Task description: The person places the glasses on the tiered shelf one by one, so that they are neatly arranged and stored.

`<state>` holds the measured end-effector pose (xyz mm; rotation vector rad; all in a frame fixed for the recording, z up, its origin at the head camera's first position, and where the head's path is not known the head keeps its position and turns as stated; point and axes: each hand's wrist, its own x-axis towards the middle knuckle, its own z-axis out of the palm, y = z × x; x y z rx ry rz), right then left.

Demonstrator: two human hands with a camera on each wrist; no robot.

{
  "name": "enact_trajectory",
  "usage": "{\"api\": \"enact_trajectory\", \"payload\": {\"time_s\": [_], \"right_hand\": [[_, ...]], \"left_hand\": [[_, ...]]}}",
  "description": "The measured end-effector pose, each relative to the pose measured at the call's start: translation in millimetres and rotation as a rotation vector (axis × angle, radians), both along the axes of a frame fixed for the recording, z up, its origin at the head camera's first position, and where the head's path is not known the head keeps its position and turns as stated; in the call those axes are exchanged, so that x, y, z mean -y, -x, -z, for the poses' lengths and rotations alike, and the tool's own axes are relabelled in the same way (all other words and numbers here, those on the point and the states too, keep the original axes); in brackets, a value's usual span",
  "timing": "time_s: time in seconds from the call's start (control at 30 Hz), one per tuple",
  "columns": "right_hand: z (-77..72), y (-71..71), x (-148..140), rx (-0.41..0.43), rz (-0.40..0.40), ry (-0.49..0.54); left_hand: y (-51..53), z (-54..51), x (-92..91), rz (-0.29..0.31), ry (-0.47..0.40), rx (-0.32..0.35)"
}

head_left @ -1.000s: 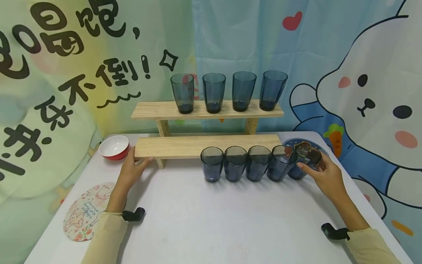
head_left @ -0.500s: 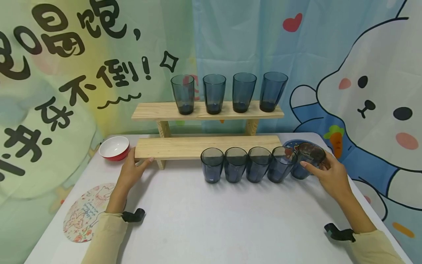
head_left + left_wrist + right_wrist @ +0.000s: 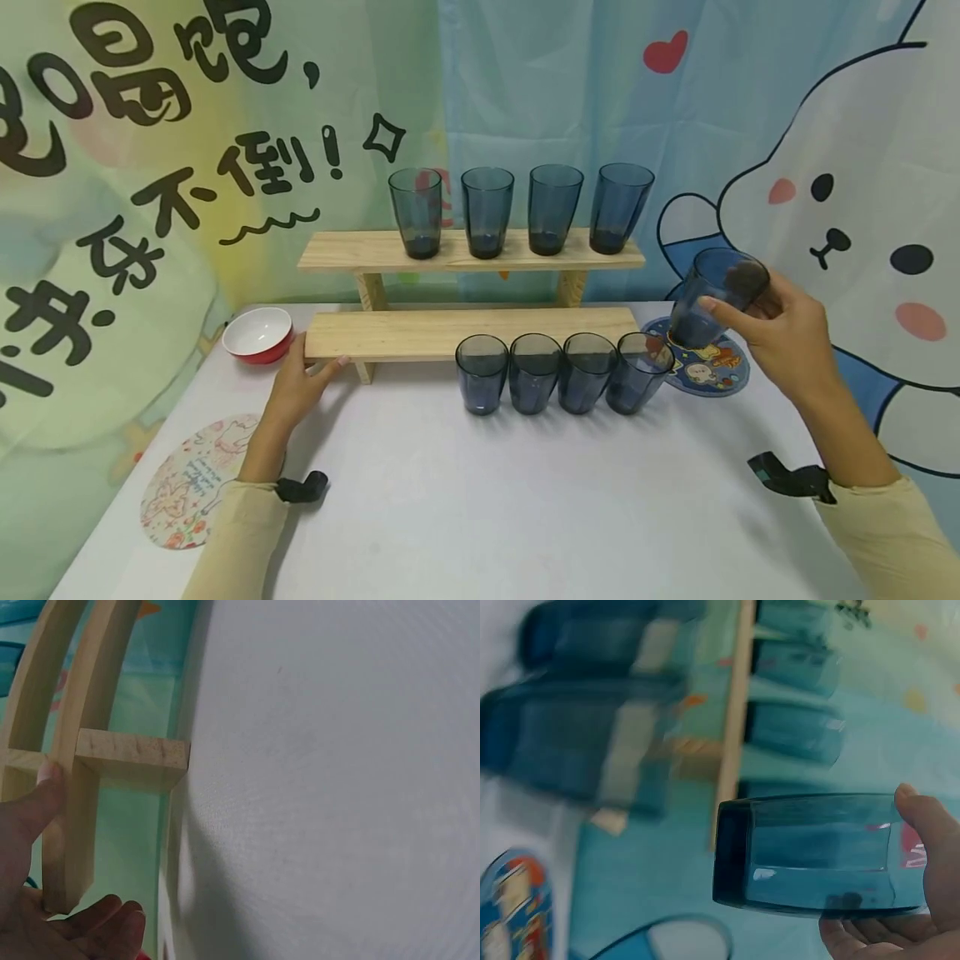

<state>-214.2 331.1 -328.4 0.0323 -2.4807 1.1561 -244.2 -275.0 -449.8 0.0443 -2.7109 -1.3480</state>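
Note:
A transparent blue drinking glass point(image 3: 708, 304) is held up off the table by my right hand point(image 3: 797, 346), slightly tilted, thumb on one side and fingers on the other near the rim. In the right wrist view that glass point(image 3: 810, 855) lies sideways across the picture. My left hand point(image 3: 296, 390) grips the left end of the lower board of a two-tier wooden shelf point(image 3: 390, 335); in the left wrist view the thumb presses the board point(image 3: 71, 825) and fingers curl around its end. Several matching glasses point(image 3: 482, 375) stand in a row on the table before the shelf.
Several more blue glasses point(image 3: 487, 212) stand on the upper board point(image 3: 337, 250). A red bowl with white inside point(image 3: 259, 333) sits left of the shelf. A round blue patterned mat point(image 3: 708, 371) lies at the right, a floral mat point(image 3: 197, 492) at the left. A printed curtain point(image 3: 517, 100) hangs behind.
My right hand has taken the rightmost glass from the table row and lifted it up and to the right, uncovering the blue mat. My left hand stays on the shelf's end.

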Motion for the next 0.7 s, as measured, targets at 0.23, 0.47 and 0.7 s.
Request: {"api": "enact_trajectory", "payload": {"time_s": [0.23,0.47,0.7], "right_hand": [[-30.3,18.4,62,0.013,-0.152,0.071],[-38.1,37.7,137,0.045,-0.351,0.165],[-33.8,52.1,208,0.046,-0.474,0.179]], "left_hand": [[2.6,0.3,2.9,-0.009,0.012,0.012],[4.3,0.6,3.2,-0.013,-0.004,0.015],[4.2,0.2,1.9,-0.015,0.004,0.025]]}}
